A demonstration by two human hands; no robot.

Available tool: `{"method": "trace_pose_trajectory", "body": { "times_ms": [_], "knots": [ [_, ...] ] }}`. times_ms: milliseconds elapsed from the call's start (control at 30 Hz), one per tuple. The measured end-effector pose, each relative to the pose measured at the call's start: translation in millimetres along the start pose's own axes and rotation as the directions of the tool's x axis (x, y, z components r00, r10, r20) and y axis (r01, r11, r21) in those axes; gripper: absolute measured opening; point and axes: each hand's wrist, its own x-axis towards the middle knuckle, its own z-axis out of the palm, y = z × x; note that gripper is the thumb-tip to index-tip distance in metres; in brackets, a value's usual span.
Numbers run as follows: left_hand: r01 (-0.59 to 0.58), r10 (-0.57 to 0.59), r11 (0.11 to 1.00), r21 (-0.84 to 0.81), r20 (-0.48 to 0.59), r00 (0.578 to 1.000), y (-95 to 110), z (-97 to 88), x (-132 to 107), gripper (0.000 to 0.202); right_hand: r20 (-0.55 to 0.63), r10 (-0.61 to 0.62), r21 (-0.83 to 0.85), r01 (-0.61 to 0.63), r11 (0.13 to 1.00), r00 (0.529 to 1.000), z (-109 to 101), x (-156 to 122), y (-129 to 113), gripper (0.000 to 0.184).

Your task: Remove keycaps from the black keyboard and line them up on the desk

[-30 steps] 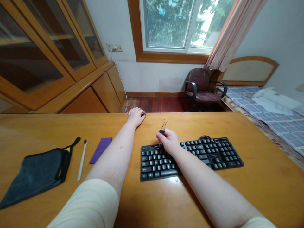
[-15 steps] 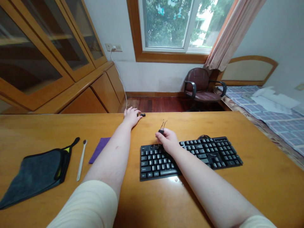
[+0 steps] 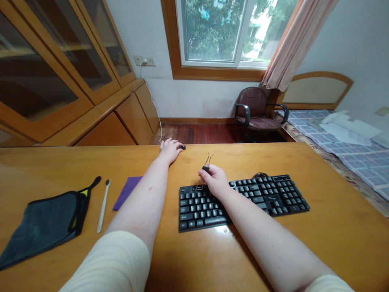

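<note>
My right hand (image 3: 212,178) grips a wire keycap puller (image 3: 206,168) by its black middle, its two hooked wires pointing up and away from me. It is over the upper left part of a black keyboard (image 3: 273,198), and the wrist and forearm hide some of the keys. At the far edge of the desk lies my left hand (image 3: 170,149), palm down with the fingers spread. Its thumb is beside a few small black pieces (image 3: 182,147) that look like keycaps; the hand partly covers them, and I cannot tell whether it touches them.
On the wooden desk (image 3: 194,259), left of my left forearm, lie a purple cloth (image 3: 126,192), a white toothbrush (image 3: 103,207) and a folded dark grey cloth (image 3: 51,219). Beyond the desk are an office chair (image 3: 258,107), a bed (image 3: 340,142) and a glass-door cabinet (image 3: 60,73).
My left hand has shifted slightly right and covers a bit more of the small black pieces. The right hand keeps its place with the keycap puller.
</note>
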Motion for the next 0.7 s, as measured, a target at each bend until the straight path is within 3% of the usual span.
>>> {"method": "trace_pose_trajectory", "body": {
  "times_ms": [700],
  "knots": [
    [0.001, 0.0, 1.0, -0.022, 0.037, 0.999, 5.2, -4.0, -0.3, 0.024, 0.0, -0.016, -0.035, 0.016, 0.999, 1.0, -0.9, 0.2, 2.9, 0.033]
  ]
}}
